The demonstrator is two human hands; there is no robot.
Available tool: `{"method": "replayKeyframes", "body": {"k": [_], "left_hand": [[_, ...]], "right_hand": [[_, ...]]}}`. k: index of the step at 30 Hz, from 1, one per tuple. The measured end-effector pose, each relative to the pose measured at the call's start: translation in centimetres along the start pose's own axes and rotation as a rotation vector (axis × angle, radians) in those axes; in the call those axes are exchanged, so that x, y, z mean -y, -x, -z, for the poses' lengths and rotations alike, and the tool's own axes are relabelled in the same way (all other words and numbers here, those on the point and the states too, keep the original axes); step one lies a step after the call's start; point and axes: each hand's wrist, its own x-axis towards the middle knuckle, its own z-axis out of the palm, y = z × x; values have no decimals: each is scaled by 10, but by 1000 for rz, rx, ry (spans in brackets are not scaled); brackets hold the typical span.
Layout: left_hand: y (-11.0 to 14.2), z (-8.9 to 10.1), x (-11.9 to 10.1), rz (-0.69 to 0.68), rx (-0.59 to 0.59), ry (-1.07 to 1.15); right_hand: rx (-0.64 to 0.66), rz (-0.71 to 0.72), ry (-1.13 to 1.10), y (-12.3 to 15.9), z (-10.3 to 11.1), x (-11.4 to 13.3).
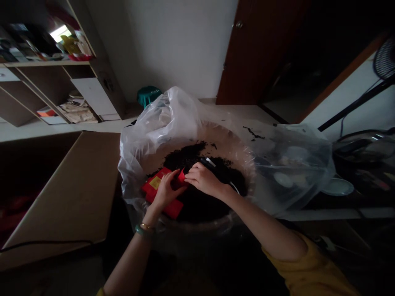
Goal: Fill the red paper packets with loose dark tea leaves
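Observation:
My left hand [166,190] is closed around a small red packet [180,177] above the wide round basket. The fingers of my right hand [201,178] pinch the packet's upper right edge. Several more red packets [150,190], one with a yellow label, lie under and beside my left hand. Dark loose leaves, which look like dried tea [197,205], cover much of the basket's inside. A dark-handled object with a white part [210,162] lies on the leaves just beyond my right hand; its kind is unclear.
Clear plastic sheeting [185,109] drapes over the rim of the basket [216,133]. An open cardboard box [80,185] stands at the left. To the right are a plastic bag [296,164], a shallow dish [338,186] and a fan [384,61].

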Motion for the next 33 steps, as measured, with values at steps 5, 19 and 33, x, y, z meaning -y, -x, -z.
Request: {"method": "replayKeyframes", "body": {"k": [5,19,33], "left_hand": [[-18,30,-22,-207,296,-159],[-47,60,-53,-344,640,-815],[-14,0,-15,-109,-20,-70]], "right_hand": [[40,48,5,2,1,2],[431,-56,139,-6,17,15],[9,-130,17,1,4,10]]}}
